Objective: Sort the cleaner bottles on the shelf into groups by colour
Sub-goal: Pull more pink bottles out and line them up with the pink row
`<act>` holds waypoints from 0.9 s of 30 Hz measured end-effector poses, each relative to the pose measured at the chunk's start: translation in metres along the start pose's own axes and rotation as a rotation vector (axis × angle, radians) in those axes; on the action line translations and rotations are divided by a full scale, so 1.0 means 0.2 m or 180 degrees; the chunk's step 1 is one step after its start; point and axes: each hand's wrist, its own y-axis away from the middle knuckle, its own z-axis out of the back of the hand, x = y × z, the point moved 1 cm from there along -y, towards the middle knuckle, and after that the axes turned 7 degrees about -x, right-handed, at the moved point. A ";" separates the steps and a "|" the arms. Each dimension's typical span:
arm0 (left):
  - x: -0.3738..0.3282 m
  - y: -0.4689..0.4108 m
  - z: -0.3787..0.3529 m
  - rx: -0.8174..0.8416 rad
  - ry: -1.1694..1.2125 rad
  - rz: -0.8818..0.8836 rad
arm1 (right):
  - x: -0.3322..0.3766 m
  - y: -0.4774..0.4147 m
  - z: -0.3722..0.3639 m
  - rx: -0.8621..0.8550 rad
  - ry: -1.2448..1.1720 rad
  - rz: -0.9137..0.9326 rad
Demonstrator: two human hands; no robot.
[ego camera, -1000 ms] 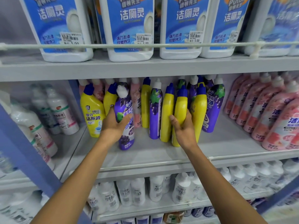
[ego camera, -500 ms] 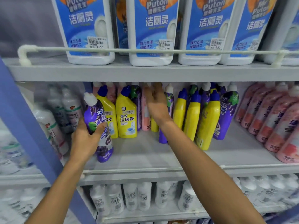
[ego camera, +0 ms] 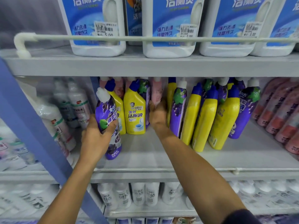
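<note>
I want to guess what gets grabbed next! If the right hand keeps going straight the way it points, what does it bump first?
Probably the pink bottle at the back. The right hand points up into the gap between the yellow bottle and it, though depth is hard to judge.

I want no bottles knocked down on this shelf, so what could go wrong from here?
1. The yellow bottles right of the right hand lean sideways against each other; nudging one may topple the row.
2. The left hand holds the purple bottle tilted near the shelf's front edge, so it could slip off.
3. Reaching back for the pink bottle may bump its neighbours.
</note>
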 end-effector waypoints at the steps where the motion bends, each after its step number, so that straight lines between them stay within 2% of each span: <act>1: 0.00 0.00 0.00 0.0006 -0.0001 -0.0005 | 0.00 -0.01 0.00 -0.0012 0.0102 0.0044; 4: 0.00 -0.01 -0.01 0.0027 0.0026 0.0031 | 0.06 0.07 0.08 0.0040 0.0301 0.0107; 10: -0.01 -0.01 -0.09 0.0160 0.0220 0.0030 | 0.06 0.38 0.33 0.0211 -0.0120 0.0231; 15: -0.10 0.04 -0.25 0.0432 0.0484 0.0087 | 0.02 0.55 0.62 0.0191 -0.0184 0.0701; 24: -0.35 0.04 -0.69 0.0879 0.0451 -0.0165 | -0.08 0.55 0.89 -0.0058 0.0154 0.0859; 27: -0.38 0.01 -0.75 0.0880 0.0012 -0.0415 | -0.09 0.55 0.90 -0.0054 0.0124 0.0849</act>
